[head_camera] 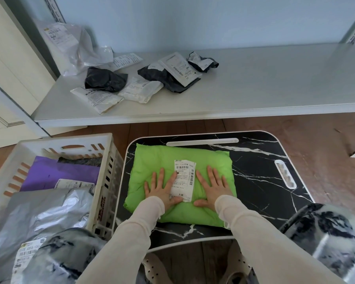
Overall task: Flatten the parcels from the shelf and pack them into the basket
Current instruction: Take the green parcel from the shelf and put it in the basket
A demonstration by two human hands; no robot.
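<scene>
A green parcel (152, 160) is being pressed flat on a black marbled tray table (254, 160). The left hand (162, 189) and the right hand (213, 188) are being laid open, fingers spread, on either side of its white label (183, 179); nothing is being gripped. To the left, a white basket (109, 181) is being filled with purple (55, 173) and silver parcels (39, 212). More parcels (131, 80) are being kept on the shelf (275, 85) behind.

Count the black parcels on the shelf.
3: one crumpled at left-centre, one under a white-labelled packet at centre, one small one just right of that. More may hide under the white ones.
</scene>
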